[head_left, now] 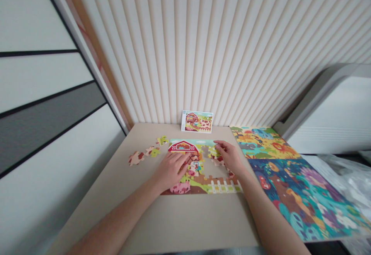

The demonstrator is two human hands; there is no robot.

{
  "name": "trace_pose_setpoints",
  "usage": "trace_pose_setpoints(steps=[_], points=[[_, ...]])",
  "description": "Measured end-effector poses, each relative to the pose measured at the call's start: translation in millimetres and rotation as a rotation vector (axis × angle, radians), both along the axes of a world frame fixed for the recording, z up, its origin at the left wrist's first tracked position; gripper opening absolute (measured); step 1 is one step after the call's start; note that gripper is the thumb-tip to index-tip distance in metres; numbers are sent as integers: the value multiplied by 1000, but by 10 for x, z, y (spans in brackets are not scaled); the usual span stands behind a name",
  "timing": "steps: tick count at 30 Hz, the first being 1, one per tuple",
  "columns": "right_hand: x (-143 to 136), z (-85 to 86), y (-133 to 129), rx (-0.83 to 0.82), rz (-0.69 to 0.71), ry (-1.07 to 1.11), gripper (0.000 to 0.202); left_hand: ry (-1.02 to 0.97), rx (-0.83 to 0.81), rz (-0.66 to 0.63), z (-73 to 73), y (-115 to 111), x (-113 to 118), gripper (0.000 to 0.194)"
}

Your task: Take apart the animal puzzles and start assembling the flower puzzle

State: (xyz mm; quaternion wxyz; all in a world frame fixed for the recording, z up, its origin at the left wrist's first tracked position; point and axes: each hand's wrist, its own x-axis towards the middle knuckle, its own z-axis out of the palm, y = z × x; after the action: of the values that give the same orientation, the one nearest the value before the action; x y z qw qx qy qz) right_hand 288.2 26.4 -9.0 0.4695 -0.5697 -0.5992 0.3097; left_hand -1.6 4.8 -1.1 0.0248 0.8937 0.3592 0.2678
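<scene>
A farm jigsaw puzzle [199, 188] with a red barn, a farmer, a pig and a white fence lies partly joined on the table. Gaps in its right half show the tabletop. My left hand [173, 168] rests flat over the left part, its fingers stretched across the picture below the barn roof. At the upper right edge is my right hand [229, 155], fingers apart and touching the puzzle near some brown-spotted cow pieces [218, 161]. No piece shows in its fingers. To the left lie loose pieces: a brown-spotted one [136, 158] and a green one [162, 140].
A card with the farm picture [197, 121] leans against the pleated wall [191, 46]. Two other pictures, a savanna scene [263, 143] and a dark forest scene [304, 197], lie on the right. Beyond them are clear plastic wrapping [344, 177] and a white-grey panel [333, 108].
</scene>
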Motion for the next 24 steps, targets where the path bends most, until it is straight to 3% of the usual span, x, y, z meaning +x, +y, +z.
trace_pose_setpoints(steps=[5,11,16,20,24], points=[[-203,32,-69,3,136,-38,44,6,-35,-10,-13,8,3,45],[-567,-31,-219,-10,338,44,35,-31,-55,-61,-48,6,0,71],[-660,-58,-276,-39,363,43,37,13,-73,-93,-53,16,3,52],[-602,11,-301,45,321,-148,40,-35,-32,19,-26,88,-73,42],[-558,82,-350,171,471,-468,67,-47,36,228,-57,215,-206,41]])
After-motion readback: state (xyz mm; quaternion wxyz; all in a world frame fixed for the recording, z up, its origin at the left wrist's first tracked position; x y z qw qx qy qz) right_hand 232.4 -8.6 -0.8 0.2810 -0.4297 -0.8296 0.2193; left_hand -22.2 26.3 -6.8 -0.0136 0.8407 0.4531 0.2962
